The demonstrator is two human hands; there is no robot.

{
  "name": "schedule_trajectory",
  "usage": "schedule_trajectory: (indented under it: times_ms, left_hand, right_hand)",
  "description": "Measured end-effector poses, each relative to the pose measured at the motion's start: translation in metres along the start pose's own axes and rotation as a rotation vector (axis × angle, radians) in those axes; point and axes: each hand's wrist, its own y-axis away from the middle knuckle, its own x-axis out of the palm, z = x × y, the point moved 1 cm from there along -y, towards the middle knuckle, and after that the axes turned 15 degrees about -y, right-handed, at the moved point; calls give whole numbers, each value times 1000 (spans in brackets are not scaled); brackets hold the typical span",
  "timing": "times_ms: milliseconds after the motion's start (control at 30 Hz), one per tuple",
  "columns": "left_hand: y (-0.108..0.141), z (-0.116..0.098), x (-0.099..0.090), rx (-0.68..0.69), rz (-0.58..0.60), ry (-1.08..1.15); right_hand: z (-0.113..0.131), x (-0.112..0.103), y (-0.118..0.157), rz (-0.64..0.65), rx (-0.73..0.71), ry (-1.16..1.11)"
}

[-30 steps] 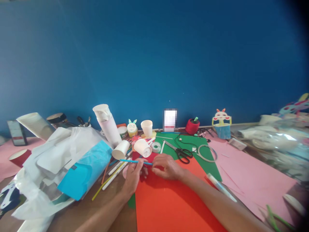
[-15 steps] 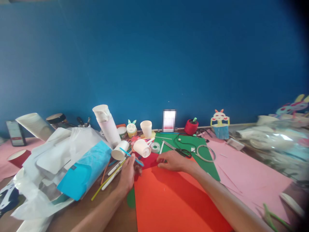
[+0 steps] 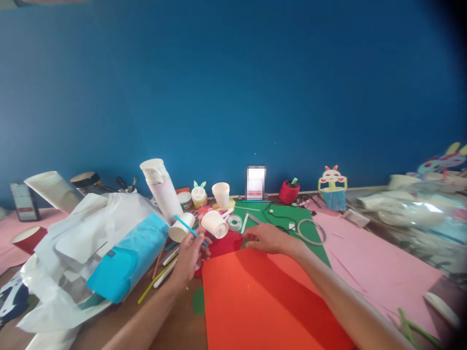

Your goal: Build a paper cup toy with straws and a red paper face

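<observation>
My left hand (image 3: 190, 255) is closed around a thin blue stick (image 3: 186, 226), which slants up and left past the fingers. Beside it lies a white paper cup (image 3: 181, 227) on its side. My right hand (image 3: 269, 238) rests palm down at the far edge of an orange-red sheet of paper (image 3: 255, 301). Its fingers are bent but apart, with nothing visible in them. A darker red paper (image 3: 228, 244) shows between the two hands. The scissors (image 3: 254, 219) lie just beyond my right hand, which hides their handles.
A second tipped cup (image 3: 214, 224) and a tape roll (image 3: 235, 223) lie ahead, near a green sheet (image 3: 310, 228). Left are a plastic bag (image 3: 73, 253), a blue packet (image 3: 127, 257) and several markers. A phone (image 3: 256, 183) stands by the wall; pink paper (image 3: 379, 257) spreads right.
My left hand has shifted left, carrying the blue stick with it. My right hand has slid slightly right, covering the scissor handles, and more of the darker red paper shows.
</observation>
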Motion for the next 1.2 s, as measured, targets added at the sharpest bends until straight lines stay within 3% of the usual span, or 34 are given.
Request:
schedule_trajectory:
  times_ms: [100, 367, 667, 767, 867, 933, 1000, 1067, 1200]
  left_hand:
    - [-1, 1, 0, -19, 13, 27]
    - [-1, 0, -5, 11, -12, -156]
    - [-2, -3, -6, -36, -8, -160]
    - [-3, -11, -13, 29, -41, -376]
    - [-3, -24, -24, 167, -85, -740]
    - [-1, -33, -32, 262, -221, -1079]
    - [0, -41, -38, 271, -300, -1381]
    - [2, -47, -42, 236, -296, -1544]
    - [2, -46, -43, 170, -168, -1661]
  right_hand:
    - [-1, 2, -1, -9, -8, 0]
    - [-4, 4, -2, -20, -6, 10]
    - [-5, 6, -6, -32, -19, 9]
    - [-6, 7, -6, -36, -19, 8]
    - [-8, 7, -7, -39, -35, 10]
    - [-9, 8, -8, -43, -53, 17]
    - [-9, 10, -8, -47, -57, 28]
    - [-10, 11, -9, -53, -54, 32]
    - [-14, 13, -11, -70, -45, 44]
